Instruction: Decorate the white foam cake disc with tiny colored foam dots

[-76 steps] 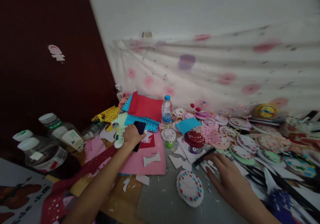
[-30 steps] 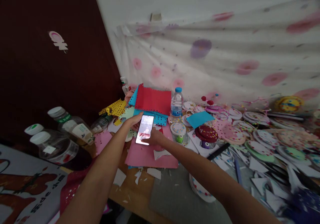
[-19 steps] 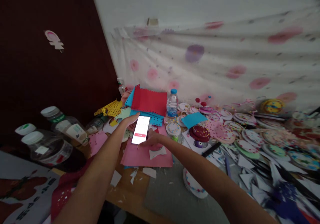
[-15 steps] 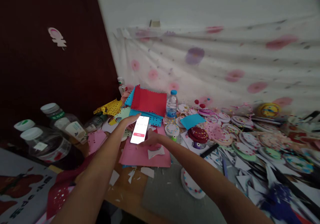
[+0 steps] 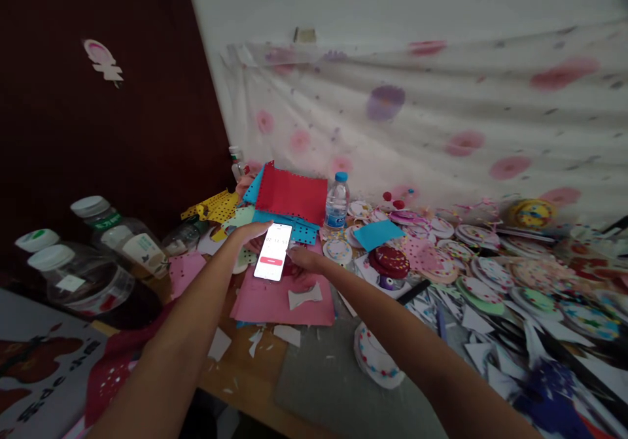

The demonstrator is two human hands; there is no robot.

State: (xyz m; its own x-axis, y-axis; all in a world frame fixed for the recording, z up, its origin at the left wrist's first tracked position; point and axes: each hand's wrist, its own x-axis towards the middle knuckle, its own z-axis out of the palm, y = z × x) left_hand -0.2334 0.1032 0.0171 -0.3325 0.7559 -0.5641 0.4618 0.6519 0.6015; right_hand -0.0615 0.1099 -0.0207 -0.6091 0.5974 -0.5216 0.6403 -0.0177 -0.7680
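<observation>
A lit phone [image 5: 271, 259] is tilted toward me above a pink sheet [image 5: 275, 305], its screen showing a row of digits and a red button. My left hand [image 5: 254, 232] grips it along its upper left side, the fingers mostly hidden behind it. At the right edge my right hand [image 5: 304, 260] closes on the phone, with its fingertips partly out of sight. A torn white paper piece [image 5: 305, 295] lies on the pink sheet just below the hands. Behind the phone is a stack with a red sheet [image 5: 294, 195] over blue dotted pieces.
A water bottle [image 5: 337, 202] stands beyond the right hand. Large drink bottles [image 5: 83, 282] crowd the left. Several decorated round paper pieces [image 5: 483, 292] cover the right side, with scraps and strips among them. One round piece [image 5: 375, 360] lies on a grey mat [image 5: 314, 380] near the front.
My right hand has shifted from the phone's lower corner up to its right edge. The phone stays in nearly the same place, and the view has tilted slightly.
</observation>
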